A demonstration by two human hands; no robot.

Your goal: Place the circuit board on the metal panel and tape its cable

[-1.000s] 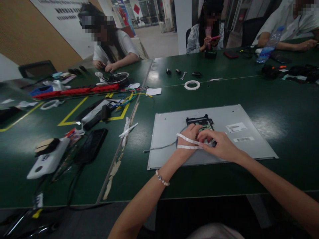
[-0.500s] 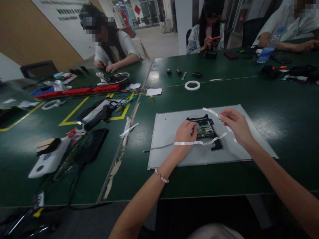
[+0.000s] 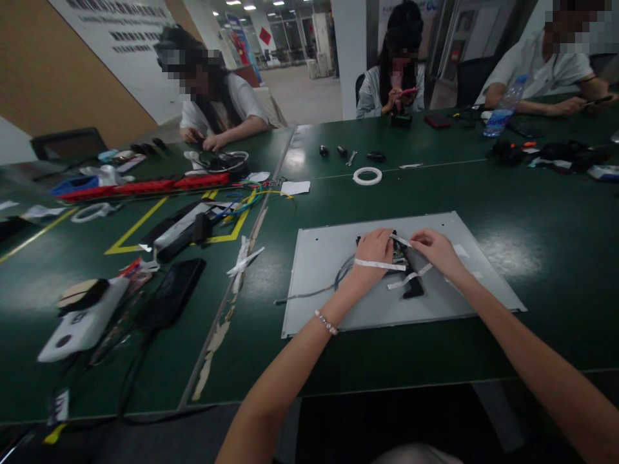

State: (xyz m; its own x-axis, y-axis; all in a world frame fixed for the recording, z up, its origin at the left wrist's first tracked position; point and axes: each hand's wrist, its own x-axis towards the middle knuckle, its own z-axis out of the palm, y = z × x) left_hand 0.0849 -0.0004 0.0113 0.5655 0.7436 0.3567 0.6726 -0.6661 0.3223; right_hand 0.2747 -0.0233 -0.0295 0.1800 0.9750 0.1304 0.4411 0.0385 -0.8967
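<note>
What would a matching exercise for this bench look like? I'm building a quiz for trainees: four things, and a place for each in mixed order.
Things:
1 tape roll
2 white strip
3 water bottle
4 red bar

Places:
A across the back of the left hand
B far right of the table
C left, by the yellow lines
D beyond the grey panel

Pairs: 1-D, 2-A, 3-B, 4-C

Long dark green table (image 3: 532,212), tan wall (image 3: 53,77) at left, white pillar (image 3: 349,51), black chair (image 3: 68,143), ceiling lights (image 3: 249,6)
</note>
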